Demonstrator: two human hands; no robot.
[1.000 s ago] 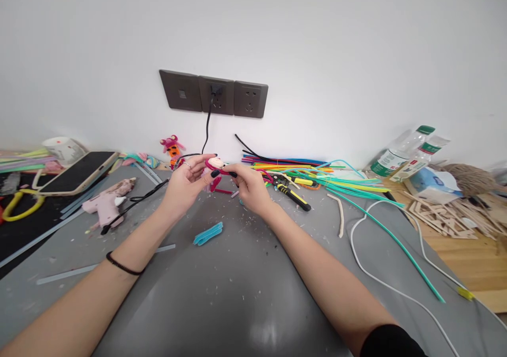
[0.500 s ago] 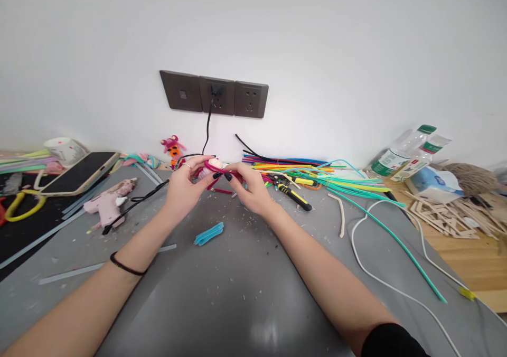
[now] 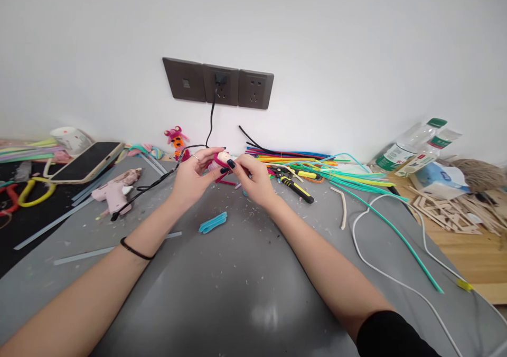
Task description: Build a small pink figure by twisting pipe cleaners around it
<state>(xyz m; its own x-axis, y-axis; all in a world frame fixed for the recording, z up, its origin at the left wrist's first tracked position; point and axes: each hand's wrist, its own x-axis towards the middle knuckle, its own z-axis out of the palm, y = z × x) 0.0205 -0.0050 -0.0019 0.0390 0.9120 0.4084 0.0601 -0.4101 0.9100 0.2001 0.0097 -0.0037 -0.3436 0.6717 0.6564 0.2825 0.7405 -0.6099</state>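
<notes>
Pink figure (image 3: pixel 222 160) between both hands

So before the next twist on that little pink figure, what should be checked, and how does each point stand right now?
1. Small pink pipe-cleaner figure with a pale head held by both hands: ok, left hand and right hand both pinch it.
2. Figure lifted off the grey table mat: ok.
3. Pink hot glue gun away from the hands: ok, it lies to the left.
4. Yellow-and-black pliers within reach: ok, just right of the right hand.
5. Folded blue pipe-cleaner piece out of the way: ok, it lies on the mat below the hands.
6. Wrap tight on the figure: cannot tell, fingers hide it.
</notes>
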